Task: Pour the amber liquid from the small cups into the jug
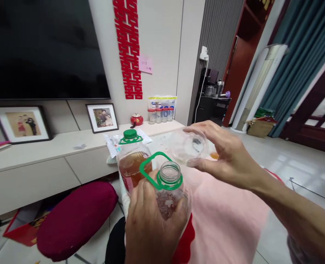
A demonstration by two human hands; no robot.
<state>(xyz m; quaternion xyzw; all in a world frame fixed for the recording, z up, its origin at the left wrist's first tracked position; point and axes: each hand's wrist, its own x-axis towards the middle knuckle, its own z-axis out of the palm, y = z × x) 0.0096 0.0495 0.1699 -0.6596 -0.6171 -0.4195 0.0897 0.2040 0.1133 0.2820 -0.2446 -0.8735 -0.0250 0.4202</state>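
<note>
My left hand [151, 223] is wrapped round the body of a clear plastic bottle [170, 190] with an open mouth and a green ring handle at its neck. My right hand [228, 157] pinches a small clear glass [188, 146], tilted on its side just above and right of the bottle's mouth. Behind the open bottle stands a second bottle [130, 161] with a green cap and amber liquid inside. Both stand over a pink cloth [222, 220] on the table.
A low white cabinet [41, 161] runs along the wall under a big dark screen [44, 47], with framed photos, a red teapot [136, 119] and several small jars [161, 114]. A maroon cushion [74, 218] lies on the floor at left.
</note>
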